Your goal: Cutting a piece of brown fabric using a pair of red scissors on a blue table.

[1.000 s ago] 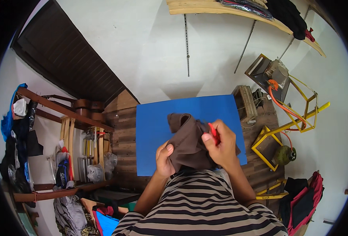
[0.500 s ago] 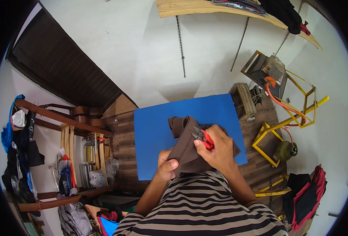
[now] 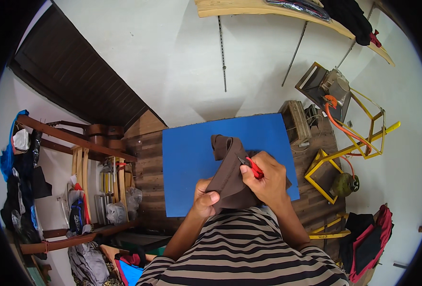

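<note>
A folded piece of dark brown cloth (image 3: 229, 178) is held up in front of my striped shirt, over a blue table top (image 3: 182, 157). My left hand (image 3: 205, 198) pinches its lower left edge, thumb on top. In my right hand (image 3: 267, 177) is a pair of thread snips (image 3: 254, 168) with red handles and dark blades. The blades point up and left and lie against the cloth near a seam line. My right fingers wrap round the handles; part of the cloth hangs hidden behind this hand.
Left stands a wooden shelf rack (image 3: 77, 136) with bags and clothing. A wooden box (image 3: 294, 125) is beyond the table's right edge. Farther right are a yellow metal frame (image 3: 359, 148), an orange hose (image 3: 344, 128) and a green gas cylinder (image 3: 345, 185). Red and black garments (image 3: 370, 243) hang at lower right.
The snips' blades have come closer together and their tips sit nearer the cloth's seam. My right hand has shifted slightly right. The cloth's upper folds have moved a little.
</note>
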Available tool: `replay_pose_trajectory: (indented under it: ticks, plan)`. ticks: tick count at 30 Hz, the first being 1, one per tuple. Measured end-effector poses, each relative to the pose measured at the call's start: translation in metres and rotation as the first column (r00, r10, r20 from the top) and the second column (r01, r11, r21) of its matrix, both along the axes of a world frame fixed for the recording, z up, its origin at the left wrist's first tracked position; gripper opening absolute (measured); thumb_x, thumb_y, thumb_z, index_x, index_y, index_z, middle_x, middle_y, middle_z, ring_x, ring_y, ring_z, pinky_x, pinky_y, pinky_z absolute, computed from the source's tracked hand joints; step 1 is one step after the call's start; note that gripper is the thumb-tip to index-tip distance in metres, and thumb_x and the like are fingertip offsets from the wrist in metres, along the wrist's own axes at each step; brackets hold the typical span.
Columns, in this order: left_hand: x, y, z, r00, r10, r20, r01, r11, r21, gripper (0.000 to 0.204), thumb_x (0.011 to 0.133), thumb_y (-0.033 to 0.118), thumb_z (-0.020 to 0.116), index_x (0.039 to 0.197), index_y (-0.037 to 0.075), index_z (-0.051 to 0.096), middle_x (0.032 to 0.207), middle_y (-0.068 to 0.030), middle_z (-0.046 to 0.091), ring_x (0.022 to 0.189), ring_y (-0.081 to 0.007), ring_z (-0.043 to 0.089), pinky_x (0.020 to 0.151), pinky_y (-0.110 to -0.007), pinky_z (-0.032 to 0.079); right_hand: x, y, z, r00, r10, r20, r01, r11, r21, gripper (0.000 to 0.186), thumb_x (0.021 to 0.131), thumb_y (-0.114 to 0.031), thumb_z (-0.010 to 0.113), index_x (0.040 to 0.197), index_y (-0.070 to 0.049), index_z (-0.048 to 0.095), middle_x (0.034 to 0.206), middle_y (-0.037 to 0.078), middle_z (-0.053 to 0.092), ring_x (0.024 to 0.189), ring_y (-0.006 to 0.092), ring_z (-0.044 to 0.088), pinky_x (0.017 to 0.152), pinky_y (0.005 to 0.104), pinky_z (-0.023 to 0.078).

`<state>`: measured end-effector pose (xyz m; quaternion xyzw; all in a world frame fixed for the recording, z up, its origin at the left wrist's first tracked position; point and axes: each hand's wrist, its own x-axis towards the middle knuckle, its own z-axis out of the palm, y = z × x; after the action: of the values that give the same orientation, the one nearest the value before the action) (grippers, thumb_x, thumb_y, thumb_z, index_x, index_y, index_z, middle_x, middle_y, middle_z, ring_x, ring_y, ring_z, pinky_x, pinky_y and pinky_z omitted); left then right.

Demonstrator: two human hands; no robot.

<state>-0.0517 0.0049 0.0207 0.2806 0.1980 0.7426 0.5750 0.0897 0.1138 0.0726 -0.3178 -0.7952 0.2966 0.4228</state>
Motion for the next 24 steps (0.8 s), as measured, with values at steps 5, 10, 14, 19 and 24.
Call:
replay_pose_trajectory:
  ticks: [5, 10, 14, 19, 24]
  plan:
    - [0.001, 0.001, 0.004, 0.999, -0.035, 0.02, 0.036, 0.996, -0.081, 0.049, 0.077, 0.02, 0.063, 0.114, -0.012, 0.057, 0.107, -0.0183, 0.064, 0.094, -0.0227, 0.064, 0.084, -0.031, 0.049, -0.001, 0.0, -0.001, 1.0, -0.019, 0.016, 0.018, 0.999, 0.044, 0.025, 0.074, -0.017, 0.073, 0.072, -0.004, 0.053, 0.064, 0.008, 0.049, 0.049, 0.0247, 0.049, 0.044, 0.0337, 0.041]
    - [-0.001, 0.002, 0.007, 0.999, -0.039, 0.021, 0.042, 0.982, -0.183, 0.05, 0.078, 0.021, 0.057, 0.115, -0.013, 0.055, 0.108, -0.0191, 0.063, 0.095, -0.0237, 0.064, 0.085, -0.031, 0.049, -0.001, -0.001, -0.001, 0.999, -0.044, 0.014, 0.043, 0.996, 0.073, 0.025, 0.073, -0.017, 0.075, 0.073, -0.005, 0.053, 0.064, 0.007, 0.051, 0.049, 0.0241, 0.051, 0.044, 0.0335, 0.042]
    - [-0.001, 0.003, 0.008, 1.0, -0.027, 0.001, 0.026, 0.974, -0.223, 0.052, 0.079, 0.022, 0.056, 0.116, -0.013, 0.054, 0.109, -0.0194, 0.063, 0.095, -0.0239, 0.064, 0.085, -0.031, 0.049, -0.001, -0.002, -0.001, 0.998, -0.036, 0.054, 0.034, 0.999, 0.04, 0.022, 0.073, -0.015, 0.075, 0.076, -0.003, 0.056, 0.067, 0.008, 0.053, 0.052, 0.0231, 0.052, 0.047, 0.0313, 0.042]
    - [0.0, 0.004, 0.01, 1.0, -0.019, 0.006, 0.02, 0.976, -0.217, 0.051, 0.079, 0.023, 0.056, 0.115, -0.013, 0.054, 0.108, -0.0188, 0.063, 0.095, -0.0235, 0.063, 0.085, -0.031, 0.049, -0.001, -0.005, -0.001, 1.0, -0.017, 0.017, 0.016, 0.999, 0.047, 0.021, 0.072, -0.014, 0.075, 0.075, -0.003, 0.056, 0.065, 0.008, 0.052, 0.05, 0.0227, 0.052, 0.045, 0.0312, 0.041]
    - [0.001, 0.004, 0.013, 0.999, -0.029, 0.021, 0.033, 0.972, -0.231, 0.05, 0.081, 0.025, 0.055, 0.114, -0.012, 0.054, 0.106, -0.0176, 0.063, 0.092, -0.022, 0.063, 0.082, -0.03, 0.049, -0.001, -0.007, -0.002, 1.0, -0.005, 0.0, 0.005, 0.999, 0.053, 0.022, 0.072, -0.014, 0.075, 0.07, -0.003, 0.056, 0.06, 0.007, 0.05, 0.048, 0.0211, 0.05, 0.044, 0.0303, 0.04]
